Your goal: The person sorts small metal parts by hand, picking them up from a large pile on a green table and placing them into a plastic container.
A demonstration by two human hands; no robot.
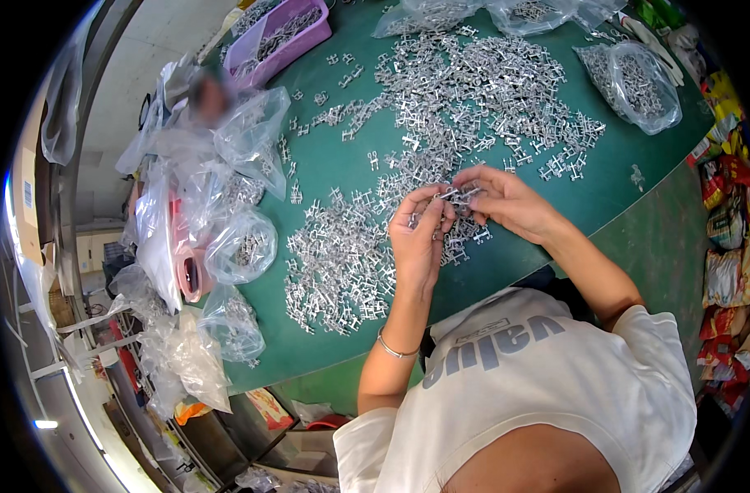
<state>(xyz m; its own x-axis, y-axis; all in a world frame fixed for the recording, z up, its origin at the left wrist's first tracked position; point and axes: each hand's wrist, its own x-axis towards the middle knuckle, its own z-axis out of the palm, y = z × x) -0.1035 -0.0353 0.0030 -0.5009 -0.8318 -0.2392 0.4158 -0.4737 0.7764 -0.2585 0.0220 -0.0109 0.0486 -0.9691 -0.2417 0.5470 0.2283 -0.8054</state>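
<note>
Over the near edge of a big heap of small silver metal parts (473, 90), my two hands meet. My left hand (418, 238), with a bracelet on its wrist, is closed with its fingers curled around one or more of these parts. My right hand (510, 205) pinches a small silver metal part (459, 195) between thumb and fingers, right beside the left fingertips. The exact shape of the held pieces is partly hidden by the fingers. A second pile of the same metal parts (338, 267) lies left of my left hand.
The parts lie on a green table (317, 152). A purple bin (297, 45) of parts stands at the far left. Clear plastic bags (243, 246) line the left edge; another bag of parts (634, 86) sits far right. Colourful packages (724, 279) are stacked beyond the right edge.
</note>
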